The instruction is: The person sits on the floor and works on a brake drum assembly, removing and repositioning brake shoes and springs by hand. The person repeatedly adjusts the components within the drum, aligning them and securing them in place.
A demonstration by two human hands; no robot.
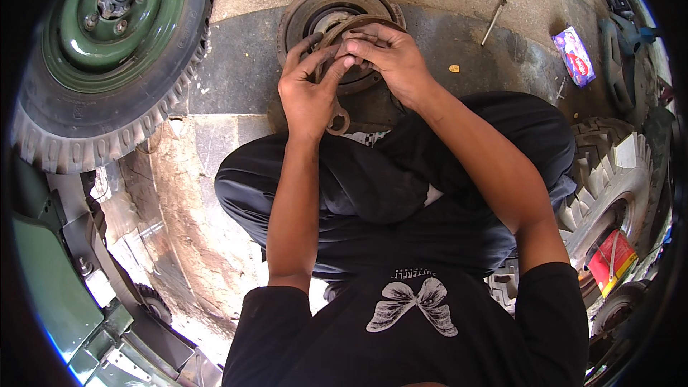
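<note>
A rusty, rim-like curved metal part [373, 21] is held tilted between my two hands. My left hand [309, 86] grips its left side, thumb and fingers bent inward. My right hand [393, 61] pinches it from the right, and the thumbs of both hands nearly meet. Behind and beneath them a round, greasy metal drum or disc [304, 11] lies flat on the floor, its centre partly covered by my hands. Just below my left hand shows a brown metal ring end [338, 122], like that of a spanner; the rest is hidden.
A green wheel with a black tyre [118, 118] is at the far left, above green vehicle parts [50, 279]. To the right lie a bolt-like rod [493, 23], a purple packet [574, 56] and another tyre [609, 172] with a red and yellow packet [613, 261]. My folded legs [287, 172] are close below.
</note>
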